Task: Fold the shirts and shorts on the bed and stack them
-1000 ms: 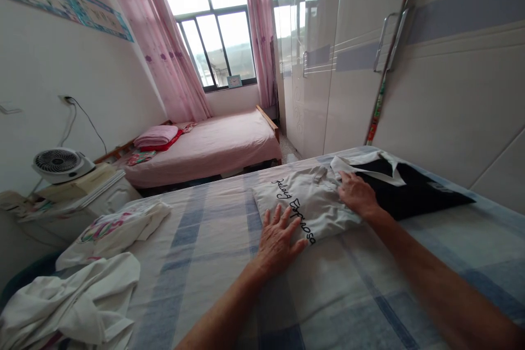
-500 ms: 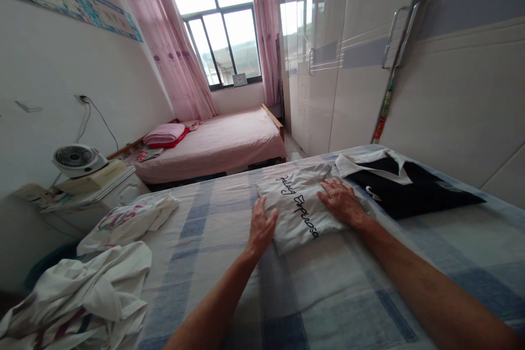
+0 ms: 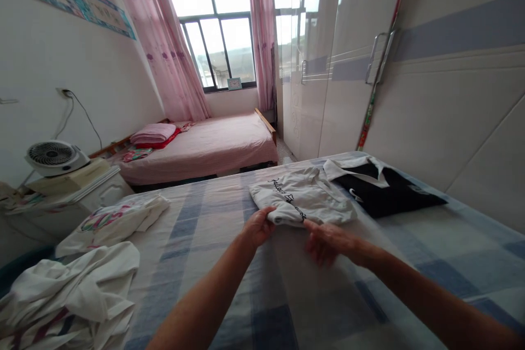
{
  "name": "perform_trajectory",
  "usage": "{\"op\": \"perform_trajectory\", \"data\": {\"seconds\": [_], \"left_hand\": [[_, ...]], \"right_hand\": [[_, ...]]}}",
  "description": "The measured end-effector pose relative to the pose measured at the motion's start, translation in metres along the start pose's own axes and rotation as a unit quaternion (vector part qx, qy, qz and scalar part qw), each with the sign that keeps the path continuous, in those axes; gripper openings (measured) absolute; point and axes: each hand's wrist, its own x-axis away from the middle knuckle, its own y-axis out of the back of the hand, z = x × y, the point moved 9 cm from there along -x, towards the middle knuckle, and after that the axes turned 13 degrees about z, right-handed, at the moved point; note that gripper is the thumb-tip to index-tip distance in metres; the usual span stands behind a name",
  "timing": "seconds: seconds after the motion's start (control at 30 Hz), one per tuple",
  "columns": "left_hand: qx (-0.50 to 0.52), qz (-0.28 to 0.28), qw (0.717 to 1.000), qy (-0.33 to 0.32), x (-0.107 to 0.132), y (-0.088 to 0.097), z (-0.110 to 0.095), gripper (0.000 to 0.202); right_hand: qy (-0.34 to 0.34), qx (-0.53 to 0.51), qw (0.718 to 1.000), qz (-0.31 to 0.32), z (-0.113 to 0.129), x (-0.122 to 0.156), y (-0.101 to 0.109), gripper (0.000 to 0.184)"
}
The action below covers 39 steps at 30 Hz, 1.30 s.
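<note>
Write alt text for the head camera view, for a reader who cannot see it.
A person's left hand grips the near edge of a folded white shirt with black script lettering on a blue-checked bed sheet; the blurred right hand is at the same edge. A folded black shirt with a white collar lies to its right; loose white clothes lie far left.

Left hand (image 3: 257, 225) gripping folded white shirt (image 3: 303, 201), right hand (image 3: 326, 240) at its near edge, checked bedsheet (image 3: 213, 240)

The left forearm (image 3: 205, 298) and right forearm (image 3: 414, 287) are bare from the grip back to the view's lower edge. The left hand (image 3: 257, 225) and right hand (image 3: 326, 240) are bare too; the right one shows blurred.
</note>
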Motion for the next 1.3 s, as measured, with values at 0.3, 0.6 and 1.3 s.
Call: {"op": "perform_trajectory", "data": {"seconds": [0.3,0.6,1.3], "left_hand": [[-0.005,0.031,0.999,-0.027,0.012,-0.014,0.013,0.016],[0.149,-0.029,0.982,-0.11,0.021,0.014,-0.019,0.012],[-0.462,-0.024,0.886,-0.038,0.146,0.083,-0.087,0.033]], "right_hand": [[0.216,-0.452,0.857,-0.124,0.002,-0.019,-0.004,0.011],[0.301,-0.329,0.878,-0.172,0.062,0.036,0.012,0.023],[0.105,0.046,0.992,-0.048,0.054,-0.026,0.035,0.021]]}}
